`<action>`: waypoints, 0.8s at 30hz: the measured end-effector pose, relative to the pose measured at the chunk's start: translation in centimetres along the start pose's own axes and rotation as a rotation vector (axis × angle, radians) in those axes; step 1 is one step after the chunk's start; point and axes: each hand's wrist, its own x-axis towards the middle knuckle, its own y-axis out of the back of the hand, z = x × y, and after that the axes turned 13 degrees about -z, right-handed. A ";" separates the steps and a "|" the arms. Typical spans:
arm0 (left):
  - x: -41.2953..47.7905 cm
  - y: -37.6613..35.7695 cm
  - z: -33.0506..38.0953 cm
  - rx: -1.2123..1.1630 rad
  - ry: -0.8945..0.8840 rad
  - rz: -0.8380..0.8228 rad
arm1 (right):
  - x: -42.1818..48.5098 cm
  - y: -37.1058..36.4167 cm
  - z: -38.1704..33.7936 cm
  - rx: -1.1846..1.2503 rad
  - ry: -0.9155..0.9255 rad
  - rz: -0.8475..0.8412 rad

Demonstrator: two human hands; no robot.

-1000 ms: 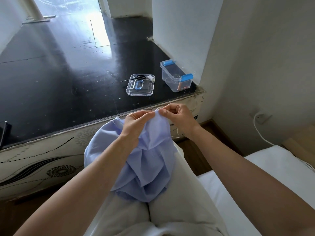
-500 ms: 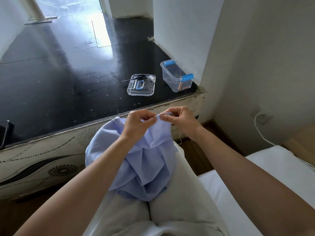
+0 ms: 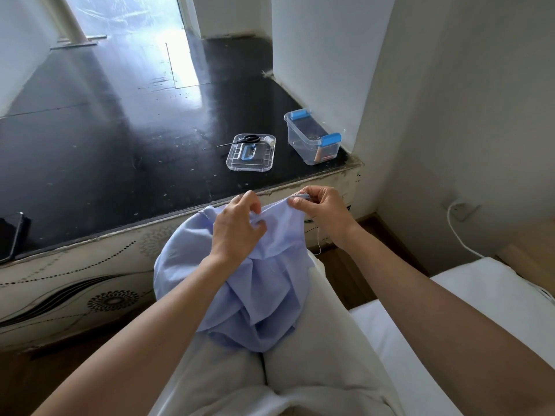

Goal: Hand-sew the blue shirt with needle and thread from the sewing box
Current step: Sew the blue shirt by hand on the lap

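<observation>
1. Our left hand (image 3: 237,226) grabs a fold of the blue shirt (image 3: 240,289) — it has slid away from the other hand.
2. The shirt lies bunched on our lap (image 3: 318,340).
3. Our right hand (image 3: 326,216) pinches the shirt's top edge; white thread (image 3: 319,240) hangs under it.
4. The sewing box (image 3: 300,145) sits behind on the black ledge (image 3: 120,145) — same spot.

A clear lid (image 3: 264,167) and a clear box (image 3: 301,142) are being carried by the black ledge (image 3: 120,151) near its right front corner, the box being kept just right of the lid and apart from it. Scissors (image 3: 244,139) and a white spool (image 3: 269,141) are being held on the lid's far side, the scissors' tips sticking out past its left rim. A phone (image 3: 12,235) is being borne at the ledge's left front edge. The shirt (image 3: 240,295) is being supported by the lap (image 3: 330,355).
</observation>
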 end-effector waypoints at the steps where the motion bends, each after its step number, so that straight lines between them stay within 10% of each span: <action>1: 0.0 0.0 0.1 0.006 -0.003 0.005 | 0.0 0.0 0.0 -0.002 0.002 0.004; 24: 0.6 2.7 -0.2 -0.419 0.132 -0.349 | -0.5 0.6 -0.4 -0.033 -0.004 -0.023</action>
